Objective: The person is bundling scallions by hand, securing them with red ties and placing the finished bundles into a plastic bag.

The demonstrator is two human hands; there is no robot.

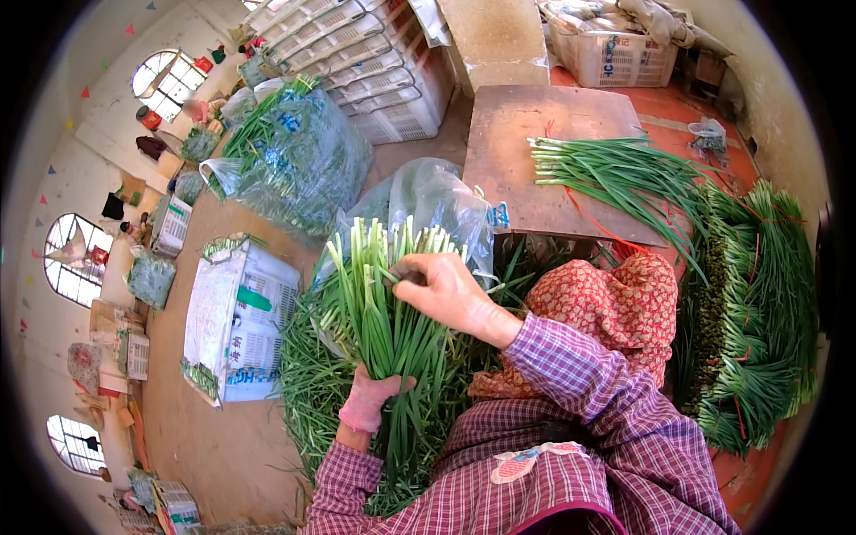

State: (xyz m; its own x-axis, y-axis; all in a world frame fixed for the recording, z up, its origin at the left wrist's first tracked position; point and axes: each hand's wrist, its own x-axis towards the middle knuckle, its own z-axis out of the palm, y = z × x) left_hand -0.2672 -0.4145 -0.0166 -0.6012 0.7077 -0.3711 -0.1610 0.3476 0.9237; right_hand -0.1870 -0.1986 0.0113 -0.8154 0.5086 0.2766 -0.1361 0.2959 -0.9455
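A thick bunch of garlic chives (392, 334), pale stalk ends up and green leaves hanging down, stands upright before me. Wrapped round its lower part is my left hand (366, 401), in a pink glove. My right hand (450, 290) is bare and reaches across the upper stalks, thumb and fingers pinched together at a green stalk; something dark covers the thumb or a fingertip. Loose green leaves (314, 374) lie heaped below the bunch. A smaller bundle of chives (606, 169) rests on a brown board (499, 143) at the far right.
Tied chive bundles (758, 330) are piled at the right. Red ties (593, 218) hang over the board's edge. A clear plastic bag (428, 192) lies beyond the bunch. Left stand a white crate (259, 348) and a stuffed bag (308, 160); stacked crates (392, 116) rise behind. Floral cloth (615, 321) covers my knee.
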